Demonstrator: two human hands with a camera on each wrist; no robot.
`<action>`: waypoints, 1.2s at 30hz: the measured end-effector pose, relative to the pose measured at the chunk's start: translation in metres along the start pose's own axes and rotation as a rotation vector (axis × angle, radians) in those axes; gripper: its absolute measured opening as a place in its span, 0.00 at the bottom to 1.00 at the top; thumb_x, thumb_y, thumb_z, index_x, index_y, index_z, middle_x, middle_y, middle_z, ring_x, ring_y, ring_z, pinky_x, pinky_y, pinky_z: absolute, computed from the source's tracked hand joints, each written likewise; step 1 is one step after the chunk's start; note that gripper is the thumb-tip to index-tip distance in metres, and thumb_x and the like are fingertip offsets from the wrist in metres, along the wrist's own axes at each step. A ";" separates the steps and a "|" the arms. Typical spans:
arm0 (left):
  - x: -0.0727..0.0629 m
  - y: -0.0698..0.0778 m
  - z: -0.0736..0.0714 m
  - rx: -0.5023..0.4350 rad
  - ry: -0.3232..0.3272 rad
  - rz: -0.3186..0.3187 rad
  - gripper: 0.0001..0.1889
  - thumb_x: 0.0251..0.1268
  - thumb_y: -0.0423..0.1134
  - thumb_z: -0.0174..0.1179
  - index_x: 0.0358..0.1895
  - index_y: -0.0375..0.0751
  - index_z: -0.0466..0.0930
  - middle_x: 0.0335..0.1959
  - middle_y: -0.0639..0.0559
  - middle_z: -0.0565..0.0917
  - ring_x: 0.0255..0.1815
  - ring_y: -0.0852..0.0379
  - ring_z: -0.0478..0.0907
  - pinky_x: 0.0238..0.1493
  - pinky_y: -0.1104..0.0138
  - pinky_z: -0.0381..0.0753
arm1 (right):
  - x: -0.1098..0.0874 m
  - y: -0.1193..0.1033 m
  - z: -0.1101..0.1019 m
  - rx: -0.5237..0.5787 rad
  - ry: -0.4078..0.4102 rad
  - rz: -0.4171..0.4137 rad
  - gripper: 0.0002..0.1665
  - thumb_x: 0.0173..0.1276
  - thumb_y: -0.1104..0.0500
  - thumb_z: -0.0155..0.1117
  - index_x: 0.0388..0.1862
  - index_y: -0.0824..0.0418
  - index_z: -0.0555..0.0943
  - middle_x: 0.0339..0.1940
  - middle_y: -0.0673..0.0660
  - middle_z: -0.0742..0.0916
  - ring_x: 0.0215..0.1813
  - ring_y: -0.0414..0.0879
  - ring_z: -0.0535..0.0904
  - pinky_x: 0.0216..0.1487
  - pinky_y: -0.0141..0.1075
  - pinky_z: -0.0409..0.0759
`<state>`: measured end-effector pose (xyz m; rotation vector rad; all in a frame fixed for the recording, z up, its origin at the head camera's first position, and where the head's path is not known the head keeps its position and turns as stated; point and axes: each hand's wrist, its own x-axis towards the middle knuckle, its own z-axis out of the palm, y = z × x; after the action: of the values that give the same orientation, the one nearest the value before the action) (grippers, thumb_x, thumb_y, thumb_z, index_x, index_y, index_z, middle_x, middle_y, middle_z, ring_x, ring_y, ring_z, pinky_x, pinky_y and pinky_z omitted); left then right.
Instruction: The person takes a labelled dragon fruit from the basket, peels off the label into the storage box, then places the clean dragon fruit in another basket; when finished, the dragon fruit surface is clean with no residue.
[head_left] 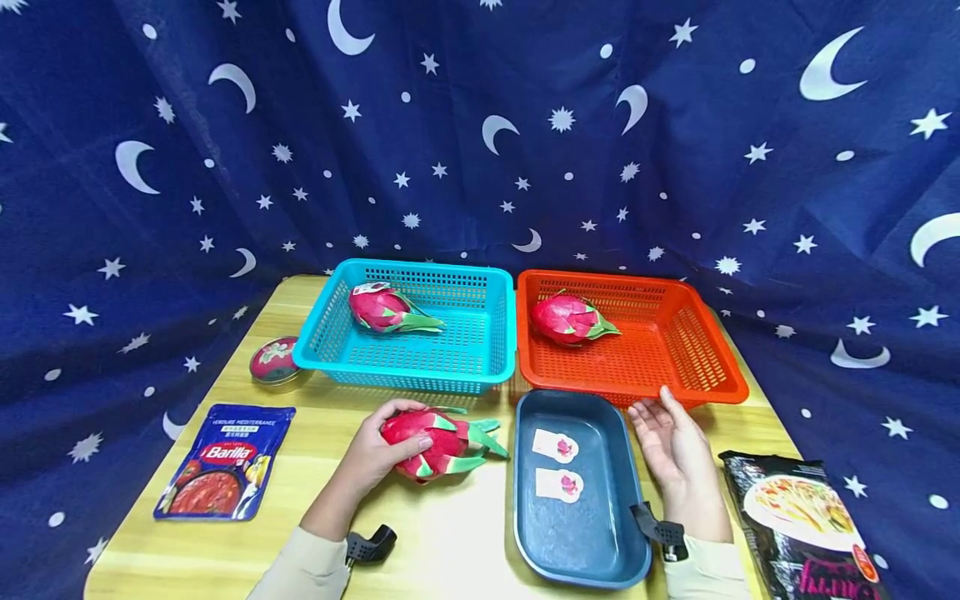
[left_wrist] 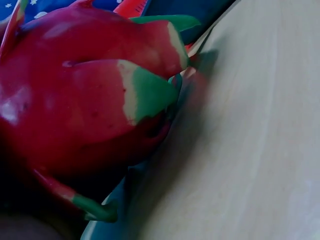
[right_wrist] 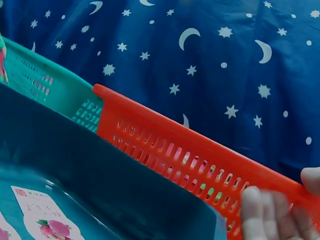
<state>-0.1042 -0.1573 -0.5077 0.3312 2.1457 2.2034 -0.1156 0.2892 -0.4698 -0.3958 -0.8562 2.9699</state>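
Note:
My left hand (head_left: 382,447) grips a dragon fruit (head_left: 442,444) low over the table, thumb across its near side, green leaf tips pointing right. The same dragon fruit (left_wrist: 90,110) fills much of the left wrist view. My right hand (head_left: 677,444), palm up with fingers extended, is by the front wall of the red basket (head_left: 637,387) and right of the dark blue tray (head_left: 527,533). Whether its fingers (right_wrist: 254,210) touch the basket I cannot tell. Two dragon fruit stickers, one higher (head_left: 556,446) and one lower (head_left: 558,485), lie in the tray.
A turquoise basket (head_left: 405,382) holds a dragon fruit (head_left: 382,308) with a label on it. Another dragon fruit (head_left: 570,319) lies in the red basket. At left are a round tin (head_left: 275,362) and a Barilla pouch (head_left: 225,462); a black food packet (head_left: 806,525) lies at right.

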 end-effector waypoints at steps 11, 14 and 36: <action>-0.001 0.014 0.001 -0.023 -0.006 -0.163 0.29 0.56 0.31 0.79 0.62 0.39 0.78 0.58 0.36 0.79 0.53 0.42 0.81 0.46 0.56 0.89 | 0.006 0.007 -0.009 0.235 -0.205 -0.084 0.13 0.84 0.69 0.51 0.41 0.72 0.82 0.40 0.66 0.87 0.44 0.56 0.85 0.60 0.44 0.83; -0.002 0.020 0.003 -0.029 -0.002 -0.195 0.30 0.55 0.31 0.79 0.62 0.38 0.78 0.57 0.35 0.79 0.52 0.41 0.81 0.45 0.55 0.89 | 0.006 0.007 -0.010 0.232 -0.202 -0.085 0.14 0.84 0.69 0.50 0.41 0.72 0.82 0.39 0.66 0.87 0.44 0.56 0.85 0.60 0.43 0.83; 0.005 0.146 -0.013 0.252 -0.127 0.101 0.29 0.48 0.35 0.85 0.57 0.48 0.87 0.57 0.46 0.84 0.52 0.40 0.81 0.46 0.54 0.89 | 0.011 0.008 -0.016 0.181 -0.181 -0.114 0.12 0.83 0.68 0.53 0.40 0.70 0.82 0.39 0.65 0.88 0.43 0.55 0.86 0.60 0.42 0.83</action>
<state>-0.0948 -0.1748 -0.3621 0.5858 2.3856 1.8989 -0.1221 0.2914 -0.4897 -0.0706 -0.5915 2.9756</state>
